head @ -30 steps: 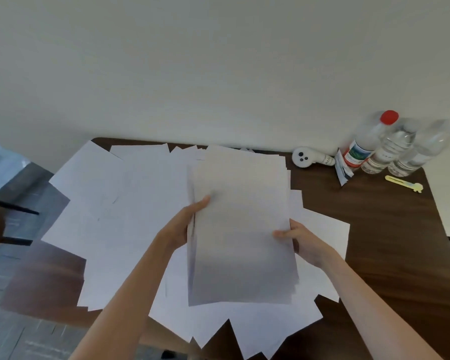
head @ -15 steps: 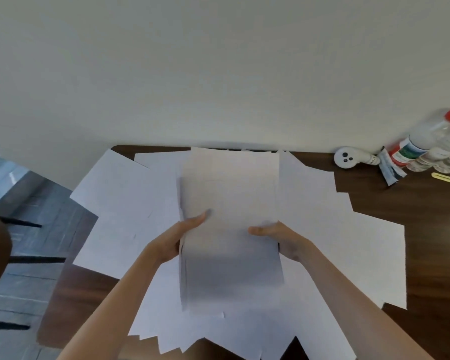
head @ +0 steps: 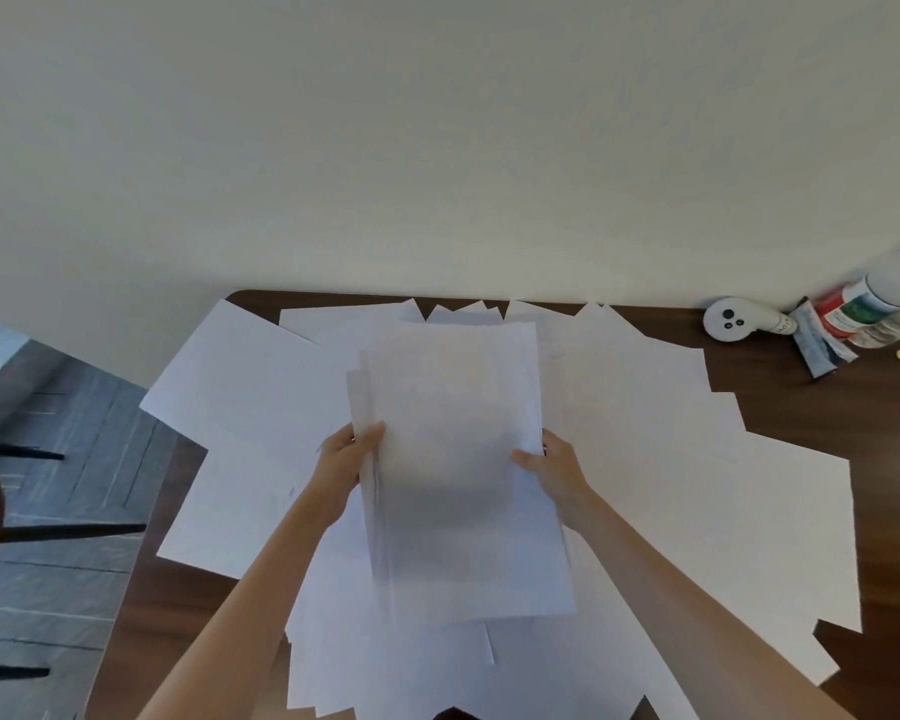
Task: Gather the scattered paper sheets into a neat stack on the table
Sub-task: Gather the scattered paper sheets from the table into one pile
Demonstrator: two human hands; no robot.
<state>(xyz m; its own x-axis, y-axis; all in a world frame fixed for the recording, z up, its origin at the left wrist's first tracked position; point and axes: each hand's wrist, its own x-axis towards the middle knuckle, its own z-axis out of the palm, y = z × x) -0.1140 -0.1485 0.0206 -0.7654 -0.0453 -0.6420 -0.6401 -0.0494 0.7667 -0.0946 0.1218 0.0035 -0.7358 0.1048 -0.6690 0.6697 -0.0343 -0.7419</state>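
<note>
Since half a second ago our right hand [head: 552, 467] went from the top of the bundle of sheets [head: 453, 449] to its right edge, and now both hands grip it, the left hand [head: 346, 459] with the thumb over the left edge, while the fingers under the paper are hidden. We hold the bundle above the scattered sheets [head: 697, 485] that cover most of the table [head: 879, 407]. At the right border the bottles [head: 874, 309] are blurred and cut off

Cream wall [head: 437, 122], grey plank floor [head: 48, 563]
</note>
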